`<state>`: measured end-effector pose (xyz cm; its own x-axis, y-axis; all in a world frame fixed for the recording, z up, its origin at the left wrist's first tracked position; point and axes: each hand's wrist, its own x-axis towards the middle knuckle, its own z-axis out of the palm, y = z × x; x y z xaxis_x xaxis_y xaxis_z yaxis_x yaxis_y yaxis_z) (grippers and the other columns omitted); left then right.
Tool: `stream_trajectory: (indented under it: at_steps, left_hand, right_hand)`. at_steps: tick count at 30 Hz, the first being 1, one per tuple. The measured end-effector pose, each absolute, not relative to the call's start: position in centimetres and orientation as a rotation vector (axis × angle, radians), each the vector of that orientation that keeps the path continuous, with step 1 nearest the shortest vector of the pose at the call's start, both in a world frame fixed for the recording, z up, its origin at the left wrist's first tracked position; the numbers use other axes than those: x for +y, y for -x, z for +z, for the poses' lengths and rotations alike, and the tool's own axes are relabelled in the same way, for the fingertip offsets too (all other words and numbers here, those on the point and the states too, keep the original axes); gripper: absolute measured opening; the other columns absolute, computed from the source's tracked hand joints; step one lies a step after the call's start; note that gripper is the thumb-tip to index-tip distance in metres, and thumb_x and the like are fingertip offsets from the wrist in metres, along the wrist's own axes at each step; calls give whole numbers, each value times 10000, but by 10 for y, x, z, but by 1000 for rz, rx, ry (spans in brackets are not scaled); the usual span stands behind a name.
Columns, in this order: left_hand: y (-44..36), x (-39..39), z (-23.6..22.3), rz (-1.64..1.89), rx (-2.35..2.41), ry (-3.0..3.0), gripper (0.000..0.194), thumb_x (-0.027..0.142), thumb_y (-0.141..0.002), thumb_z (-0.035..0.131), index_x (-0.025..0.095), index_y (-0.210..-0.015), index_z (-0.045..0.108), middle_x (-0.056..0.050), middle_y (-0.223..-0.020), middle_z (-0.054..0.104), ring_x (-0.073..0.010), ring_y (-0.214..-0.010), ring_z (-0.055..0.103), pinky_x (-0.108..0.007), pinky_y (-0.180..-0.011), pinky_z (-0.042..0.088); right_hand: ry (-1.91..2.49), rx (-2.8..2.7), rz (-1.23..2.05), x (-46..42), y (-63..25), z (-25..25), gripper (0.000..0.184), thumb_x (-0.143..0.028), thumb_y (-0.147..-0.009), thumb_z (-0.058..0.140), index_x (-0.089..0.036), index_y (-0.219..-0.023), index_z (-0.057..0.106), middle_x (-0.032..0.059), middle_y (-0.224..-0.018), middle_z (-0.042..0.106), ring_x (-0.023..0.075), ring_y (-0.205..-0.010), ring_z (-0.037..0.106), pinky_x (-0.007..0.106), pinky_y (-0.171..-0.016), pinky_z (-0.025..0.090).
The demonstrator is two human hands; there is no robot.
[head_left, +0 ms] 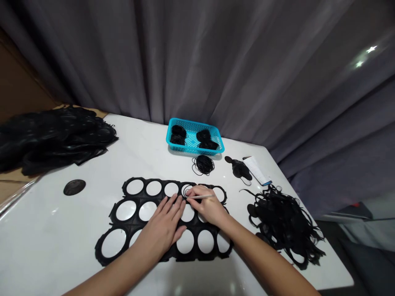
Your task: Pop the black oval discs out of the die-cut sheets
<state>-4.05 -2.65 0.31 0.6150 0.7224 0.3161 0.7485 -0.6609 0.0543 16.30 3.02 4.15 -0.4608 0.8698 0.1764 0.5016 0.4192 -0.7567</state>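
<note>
The black sheet with rows of round holes (196, 226) lies flat on the white tabletop (58, 234), the left hand (163, 226) resting on it with fingers extended and grasping nothing. The right hand (210, 205) has its fingers pinched around a thin pale tool (202, 197), its tip beside an upper-row hole. Beyond are a loose black bundle (204, 165) and a blue basket (193, 140); a tangled heap of black strips (284, 222) sits to the right.

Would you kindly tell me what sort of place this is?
It looks like a small handwork area, perhaps a workshop: a white table bears a holed black sheet, with a heap of black strips to its right.
</note>
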Motion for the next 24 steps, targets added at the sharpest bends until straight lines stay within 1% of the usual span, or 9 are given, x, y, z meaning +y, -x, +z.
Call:
stream_trajectory:
  at_steps: [2, 4, 6, 9, 12, 15, 19, 21, 24]
  left_hand:
    - [40, -27, 1, -481, -1272, 2744, 527, 415, -1024, 448, 116, -1456, 486, -142, -1491, 520, -316, -1422, 413, -475, -1177, 278]
    - [40, -26, 1, -501, -1270, 2750, 525, 409, -1017, 463, 116, -1451, 490, -141, -1482, 530, -321, -1415, 423, -478, -1179, 271]
    - [40, -26, 1, -520, -1255, 2756, 521, 403, -1007, 485, 110, -1437, 504, -145, -1471, 542, -330, -1396, 446, -479, -1173, 281]
    - [40, -25, 1, -536, -1244, 2758, 512, 390, -998, 506, 105, -1423, 514, -147, -1457, 554, -337, -1376, 469, -481, -1158, 304]
    - [40, -25, 4, -574, -1247, 2773, 524, 392, -999, 506, 110, -1441, 491, -149, -1448, 563, -330, -1373, 476, -493, -1153, 320]
    - [46, -27, 8, -611, -1226, 2782, 521, 396, -1018, 477, 104, -1450, 470, -154, -1452, 556, -312, -1380, 473, -475, -1143, 352]
    - [64, -31, 11, -629, -1342, 2655, 536, 422, -1034, 430, 65, -1429, 480, -207, -1451, 538, -329, -1347, 507, -484, -1115, 392]
    - [74, -33, 10, -606, -1403, 2596, 527, 440, -1036, 420, 67, -1395, 521, -216, -1432, 553, -341, -1327, 527, -489, -1100, 408]
    - [84, -38, 7, -585, -1416, 2606, 504, 429, -1037, 426, 92, -1397, 532, -190, -1447, 550, -326, -1359, 498, -477, -1117, 396]
  right_hand:
    - [1096, -2281, 675, 24, -161, 37, 124, -154, -925, 545, -221, -983, 632, 84, -1006, 723, 245, -982, 625, 396, -897, 452]
    - [1062, -2428, 511, 26, -162, 33, 179, -134, -916, 533, -206, -1052, 625, 107, -1039, 715, 263, -1009, 608, 413, -912, 422]
    - [1148, -2449, 363, 42, -169, 32, 164, -119, -899, 525, -193, -1001, 630, 104, -974, 711, 263, -955, 609, 403, -887, 410]
    - [1471, -2172, 143, 82, -190, 40, 167, -121, -908, 477, -194, -862, 620, 91, -861, 703, 253, -857, 618, 377, -837, 411]
    - [1597, -1937, 28, 114, -209, 54, 177, -166, -920, 447, -191, -844, 604, 118, -890, 719, 269, -832, 631, 380, -808, 415]
    - [1578, -1791, 205, 117, -207, 63, 144, -212, -893, 492, -216, -790, 593, 84, -898, 748, 242, -784, 651, 336, -755, 440]
    - [1425, -1783, 783, 91, -169, 61, 133, -252, -846, 575, -231, -715, 576, 29, -879, 768, 205, -782, 669, 284, -695, 469]
    - [1341, -1811, 974, 75, -147, 57, 129, -247, -831, 605, -229, -706, 582, 16, -879, 770, 194, -793, 675, 278, -698, 478]
    - [1260, -1884, 1123, 56, -123, 52, 86, -226, -838, 618, -224, -753, 630, 9, -910, 775, 188, -845, 693, 290, -768, 491]
